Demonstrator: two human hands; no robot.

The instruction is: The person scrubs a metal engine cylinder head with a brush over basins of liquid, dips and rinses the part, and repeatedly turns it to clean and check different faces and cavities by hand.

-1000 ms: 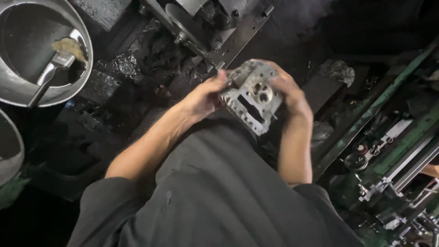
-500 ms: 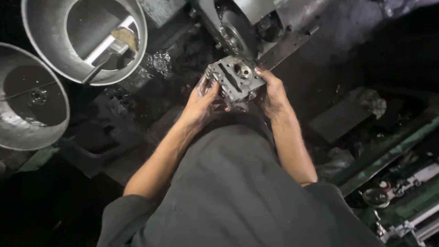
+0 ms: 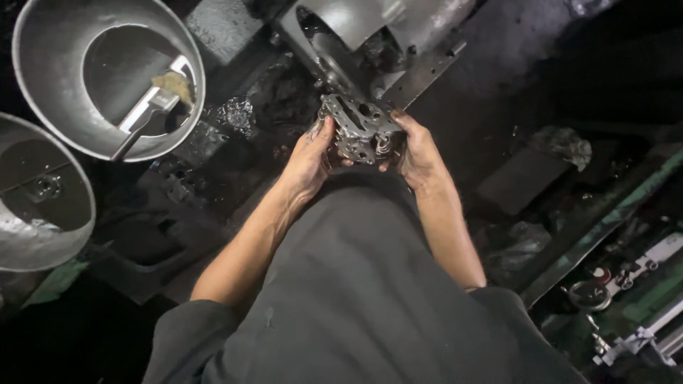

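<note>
- I see both hands on one grey metal part (image 3: 359, 128), just above the middle of the frame.
- My left hand (image 3: 307, 160) is curled on the part's left side, with the thumb up along its edge. It is shut on the part.
- My right hand (image 3: 420, 153) is wrapped round the right side, fingers on top. It grips the part too.
- The part sits right by the machine (image 3: 356, 35) at the top middle. I cannot tell if they touch.
- The part looks heavy and lumpy, with holes and sharp edges. I think a finger could get cut or pinched between it and the machine.
- The black desk (image 3: 235, 117) by the hands looks wet and oily. If my hands are oily too, I think the part could slip and drop.
- A drop could dent the part or land on my lap, which is right under it.
- Two metal bowls sit at the upper left. The near bowl (image 3: 107, 75) has a brush (image 3: 153, 107) in it. A wide swing of my left arm could knock it.
- It is dark here, so I could miss a hole and set the part in crooked.
</note>
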